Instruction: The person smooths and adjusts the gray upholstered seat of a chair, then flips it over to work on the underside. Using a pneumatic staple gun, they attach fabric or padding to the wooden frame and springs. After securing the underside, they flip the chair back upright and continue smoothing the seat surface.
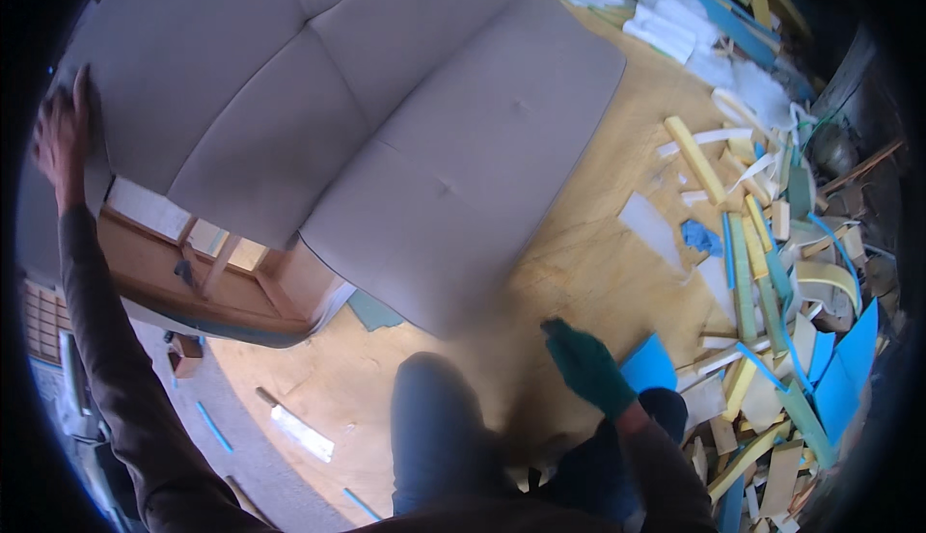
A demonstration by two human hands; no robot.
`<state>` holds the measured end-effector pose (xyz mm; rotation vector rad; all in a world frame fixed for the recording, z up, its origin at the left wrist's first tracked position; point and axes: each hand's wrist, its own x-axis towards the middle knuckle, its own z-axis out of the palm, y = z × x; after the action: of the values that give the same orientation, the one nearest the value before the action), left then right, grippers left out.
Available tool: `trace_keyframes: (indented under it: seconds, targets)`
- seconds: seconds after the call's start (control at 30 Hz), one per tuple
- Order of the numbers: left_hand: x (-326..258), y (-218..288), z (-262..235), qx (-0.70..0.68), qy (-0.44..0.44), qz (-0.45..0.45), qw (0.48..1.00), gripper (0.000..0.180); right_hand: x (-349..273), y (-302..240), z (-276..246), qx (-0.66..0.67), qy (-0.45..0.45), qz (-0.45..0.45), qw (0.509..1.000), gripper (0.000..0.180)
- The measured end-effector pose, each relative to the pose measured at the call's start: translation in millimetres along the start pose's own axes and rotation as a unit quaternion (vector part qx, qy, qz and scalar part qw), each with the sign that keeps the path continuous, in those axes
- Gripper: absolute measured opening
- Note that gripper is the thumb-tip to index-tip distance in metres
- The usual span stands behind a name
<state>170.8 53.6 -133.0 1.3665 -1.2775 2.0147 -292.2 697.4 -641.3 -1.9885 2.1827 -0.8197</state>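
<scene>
A large grey upholstered sofa point(444, 186), with seams and tufted dimples, stands at the upper left. Its wooden inner frame point(212, 277) shows at the lower left end. My bare left hand point(63, 137) lies against the grey fabric at the far left, fingers spread. My right hand point(586, 364), in a dark green glove, is apart from the sofa, over the floor beyond its near corner. Its fingers are drawn together around a small dark tip, too unclear to name.
Foam strips and wood offcuts point(762, 282) pile up along the right, with blue sheets point(849, 374) among them. White wadding point(675, 27) lies at the far right. A knife-like tool with a wide pale blade point(301, 434) lies on the yellowish floor board point(280, 364) near my knee.
</scene>
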Motion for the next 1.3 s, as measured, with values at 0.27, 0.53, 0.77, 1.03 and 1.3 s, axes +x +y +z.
trace_keyframes:
  seconds: [0.27,0.53,0.77,1.03,1.3]
  targets:
    - [25,-40,-70,-0.116,-0.150,0.087,0.978,0.077,-29,-19,-42,0.235,-0.043,0.249,0.939,0.026]
    - [65,-50,-119,-0.154,-0.308,0.189,0.920,0.072,32,37,-54,0.424,0.175,0.465,0.757,0.027]
    - [76,-28,-136,-0.119,-0.362,0.260,0.887,0.060,65,0,-129,0.578,0.376,0.443,0.572,0.034]
    - [87,-26,-115,-0.035,-0.460,0.270,0.845,0.062,138,-9,-289,0.539,0.153,0.464,0.686,0.031]
    - [268,53,-89,-0.004,-0.569,0.305,0.764,0.039,200,165,-288,0.575,0.007,0.520,0.632,0.027]
